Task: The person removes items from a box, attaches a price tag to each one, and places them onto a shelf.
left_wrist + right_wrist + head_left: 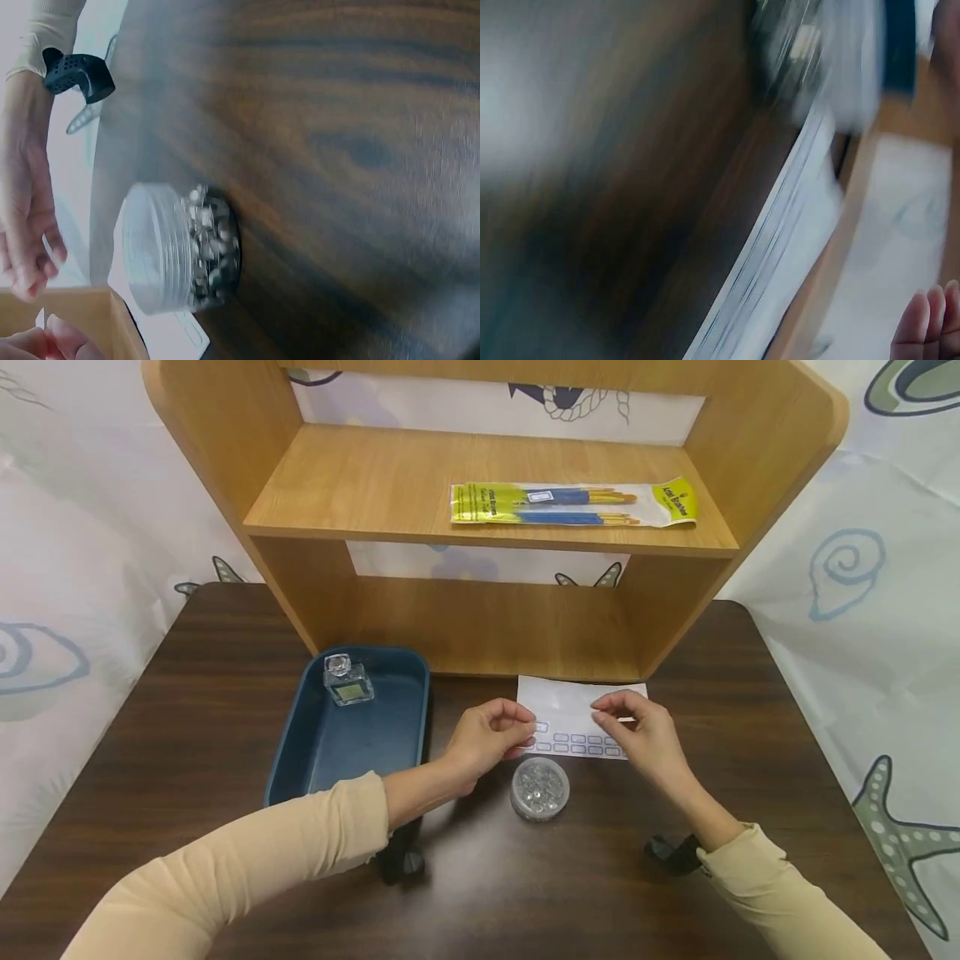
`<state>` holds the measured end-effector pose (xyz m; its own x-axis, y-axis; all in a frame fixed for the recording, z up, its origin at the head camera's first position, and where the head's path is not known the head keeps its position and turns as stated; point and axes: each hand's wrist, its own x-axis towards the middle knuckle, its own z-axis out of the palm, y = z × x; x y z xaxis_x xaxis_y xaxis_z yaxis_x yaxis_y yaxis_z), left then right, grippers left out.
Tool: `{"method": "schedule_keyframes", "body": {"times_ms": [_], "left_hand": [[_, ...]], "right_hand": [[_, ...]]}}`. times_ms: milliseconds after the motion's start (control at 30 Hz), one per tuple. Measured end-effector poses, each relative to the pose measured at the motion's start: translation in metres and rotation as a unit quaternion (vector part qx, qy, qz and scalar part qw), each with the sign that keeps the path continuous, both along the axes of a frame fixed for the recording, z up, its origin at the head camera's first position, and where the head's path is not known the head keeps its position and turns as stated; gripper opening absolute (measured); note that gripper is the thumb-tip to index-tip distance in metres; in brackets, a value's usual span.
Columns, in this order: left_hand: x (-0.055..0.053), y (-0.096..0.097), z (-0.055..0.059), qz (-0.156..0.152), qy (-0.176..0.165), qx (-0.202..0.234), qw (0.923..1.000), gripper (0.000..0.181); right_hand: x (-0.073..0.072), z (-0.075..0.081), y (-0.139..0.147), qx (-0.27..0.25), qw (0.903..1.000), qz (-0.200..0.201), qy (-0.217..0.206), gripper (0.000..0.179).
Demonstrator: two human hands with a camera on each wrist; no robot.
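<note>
My left hand (491,739) pinches a small white label (40,318) between thumb and fingertip; its edge shows in the left wrist view. Close beneath both hands lies a white sheet (562,700) with rows of blue-outlined labels along its near side. My right hand (647,735) hovers over the sheet's right part, thumb and index fingertip near each other, and nothing shows between them. A round clear tub (540,789) of small shiny pieces stands in front of the sheet, just right of the left wrist. In the right wrist view the tub (802,52) is blurred.
A blue tray (360,735) at the left holds a small glass bottle (349,681). Behind the sheet rises a wooden shelf unit (487,618), with a packet of paintbrushes (573,503) on its upper shelf. The dark table (525,893) extends towards me.
</note>
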<state>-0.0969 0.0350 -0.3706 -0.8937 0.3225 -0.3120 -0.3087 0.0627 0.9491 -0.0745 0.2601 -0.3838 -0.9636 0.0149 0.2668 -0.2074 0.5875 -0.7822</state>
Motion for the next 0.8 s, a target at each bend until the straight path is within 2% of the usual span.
{"method": "schedule_keyframes", "body": {"times_ms": [133,267,367,433,567,667,800], "left_hand": [[0.013,-0.001,0.000,-0.016,0.010,0.002,0.9998,0.013],[0.023,-0.003,-0.001,-0.036,0.035,0.003,0.9987,0.011],[0.028,-0.006,-0.002,-0.053,0.067,-0.009,0.9963,0.010],[0.032,-0.008,-0.004,-0.062,0.092,-0.034,0.9933,0.009],[0.039,-0.015,-0.011,-0.079,0.148,-0.097,0.9811,0.006],[0.045,-0.018,-0.018,-0.092,0.170,-0.121,0.9737,0.005],[0.054,-0.021,-0.026,-0.102,0.188,-0.145,0.9660,0.004]], "right_hand": [[0.015,0.003,-0.029,-0.051,0.9967,0.062,-0.012,0.011],[0.027,0.001,-0.040,-0.061,0.9945,0.085,-0.014,0.010],[0.032,0.000,-0.043,-0.045,0.9943,0.096,0.003,0.011],[0.036,-0.002,-0.045,-0.021,0.9940,0.106,0.017,0.014],[0.045,-0.009,-0.048,0.039,0.9915,0.114,0.049,0.019],[0.053,-0.016,-0.051,0.063,0.9898,0.111,0.063,0.021],[0.061,-0.025,-0.054,0.068,0.9895,0.110,0.065,0.023]]}}
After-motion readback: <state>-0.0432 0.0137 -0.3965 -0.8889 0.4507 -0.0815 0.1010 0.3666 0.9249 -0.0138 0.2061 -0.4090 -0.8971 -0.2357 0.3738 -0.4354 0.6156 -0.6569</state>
